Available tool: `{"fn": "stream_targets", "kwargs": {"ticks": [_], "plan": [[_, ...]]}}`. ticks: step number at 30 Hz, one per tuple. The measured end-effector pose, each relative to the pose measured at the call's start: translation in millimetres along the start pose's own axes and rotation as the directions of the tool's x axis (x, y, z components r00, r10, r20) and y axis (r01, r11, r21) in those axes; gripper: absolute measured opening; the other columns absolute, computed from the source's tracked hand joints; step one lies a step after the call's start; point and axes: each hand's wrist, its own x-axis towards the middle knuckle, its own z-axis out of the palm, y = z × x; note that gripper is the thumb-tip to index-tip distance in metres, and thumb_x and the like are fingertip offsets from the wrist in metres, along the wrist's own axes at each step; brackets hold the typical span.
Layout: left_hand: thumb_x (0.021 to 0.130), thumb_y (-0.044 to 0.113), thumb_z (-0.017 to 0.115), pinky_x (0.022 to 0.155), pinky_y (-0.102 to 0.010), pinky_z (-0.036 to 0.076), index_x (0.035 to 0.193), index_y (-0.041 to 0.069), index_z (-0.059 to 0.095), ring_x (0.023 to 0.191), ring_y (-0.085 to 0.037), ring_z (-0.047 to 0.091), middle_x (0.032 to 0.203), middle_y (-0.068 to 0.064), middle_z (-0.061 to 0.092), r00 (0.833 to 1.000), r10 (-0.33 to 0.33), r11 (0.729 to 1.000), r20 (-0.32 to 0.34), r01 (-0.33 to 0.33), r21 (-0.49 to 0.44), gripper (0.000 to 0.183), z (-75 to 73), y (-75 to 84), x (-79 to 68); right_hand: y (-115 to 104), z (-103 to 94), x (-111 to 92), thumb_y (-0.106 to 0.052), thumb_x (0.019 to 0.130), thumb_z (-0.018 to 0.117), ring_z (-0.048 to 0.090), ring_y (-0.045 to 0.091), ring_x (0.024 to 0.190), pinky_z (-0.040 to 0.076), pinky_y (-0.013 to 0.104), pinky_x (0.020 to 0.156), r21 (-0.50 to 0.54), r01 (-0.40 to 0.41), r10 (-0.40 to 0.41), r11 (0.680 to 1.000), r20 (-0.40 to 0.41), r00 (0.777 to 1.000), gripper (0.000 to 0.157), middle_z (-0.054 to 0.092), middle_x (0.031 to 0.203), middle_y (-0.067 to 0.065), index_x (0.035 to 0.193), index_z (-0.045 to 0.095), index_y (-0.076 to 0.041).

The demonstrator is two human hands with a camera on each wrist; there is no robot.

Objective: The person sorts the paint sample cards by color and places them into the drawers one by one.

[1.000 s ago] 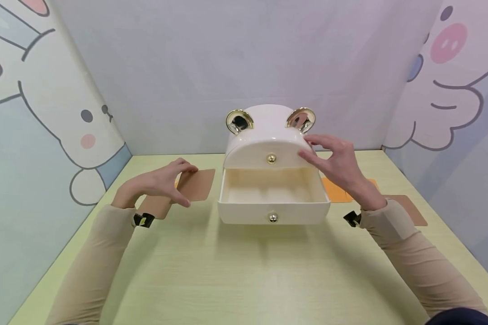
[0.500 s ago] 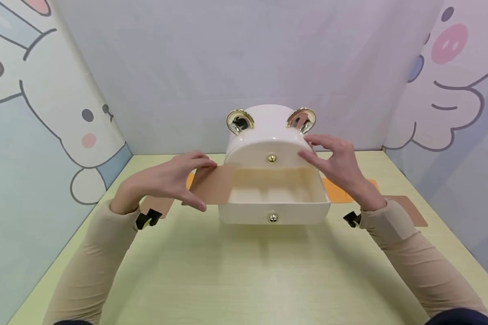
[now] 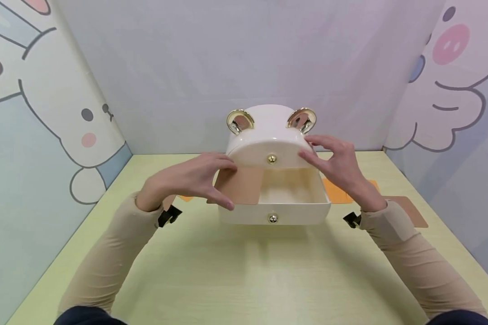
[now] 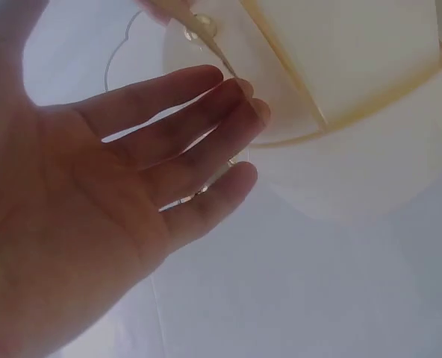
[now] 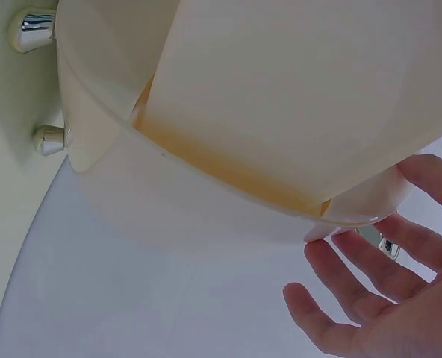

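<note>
Left hand (image 3: pixel 193 179) grips flat tan rectangular card (image 3: pixel 242 186), thumb and fingers wide apart. Right hand (image 3: pixel 340 163), fingers loosely spread, touches glossy white gold-eared box (image 3: pixel 268 123) at two o'clock.

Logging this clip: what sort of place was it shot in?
Probably a small booth set up for filming, though nothing beyond it shows: a pale table closed in by a plain backdrop and side panels, the left one printed with a cartoon rabbit.
</note>
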Motion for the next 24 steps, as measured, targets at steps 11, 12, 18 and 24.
{"fn": "stream_targets", "kwargs": {"ticks": [11, 12, 18, 24], "plan": [[0.065, 0.05, 0.084, 0.078, -0.028, 0.045, 0.106, 0.01, 0.061, 0.085, -0.016, 0.055, 0.093, 0.001, 0.062, 1.0, 0.028, 0.999, -0.001, -0.028, -0.031, 0.061, 10.9, 6.2, 19.6, -1.4, 0.1, -0.2, -0.01, 0.076, 0.081, 0.068, 0.025, 0.097, 0.041, 0.006, 0.086, 0.018, -0.009, 0.009, 1.0, 0.002, 1.0, 0.036, 0.073, 0.107, 0.01, 0.111, 0.073, -0.01], [0.065, 0.05, 0.084, 0.078, -0.028, 0.045, 0.105, 0.01, 0.061, 0.084, -0.016, 0.054, 0.093, 0.001, 0.062, 1.0, 0.027, 0.999, -0.002, -0.027, -0.032, 0.061, 11.5, 6.6, 20.3, -1.6, 0.1, -0.4, -0.01, 0.076, 0.081, 0.068, 0.025, 0.096, 0.041, 0.007, 0.086, 0.019, -0.009, 0.009, 1.0, 0.001, 1.0, 0.036, 0.073, 0.107, 0.01, 0.111, 0.073, -0.01], [0.065, 0.049, 0.084, 0.079, -0.028, 0.045, 0.104, 0.01, 0.061, 0.085, -0.017, 0.054, 0.093, 0.001, 0.061, 1.0, 0.02, 0.999, 0.006, -0.02, -0.032, 0.06, 14.1, 8.2, 23.0, -2.1, 0.2, -0.8, -0.01, 0.076, 0.081, 0.068, 0.025, 0.095, 0.042, 0.008, 0.085, 0.018, -0.009, 0.01, 1.0, -0.004, 1.0, 0.036, 0.073, 0.107, 0.01, 0.112, 0.073, -0.011], [0.066, 0.049, 0.084, 0.075, -0.027, 0.045, 0.099, 0.01, 0.06, 0.08, -0.015, 0.053, 0.087, 0.0, 0.06, 1.0, 0.02, 0.999, 0.012, -0.019, -0.036, 0.056, 16.4, 8.7, 24.7, -1.5, 0.0, -0.8, -0.011, 0.076, 0.081, 0.068, 0.024, 0.094, 0.042, 0.009, 0.086, 0.019, -0.011, 0.011, 1.0, -0.004, 1.0, 0.036, 0.073, 0.107, 0.009, 0.111, 0.073, -0.011]]}}
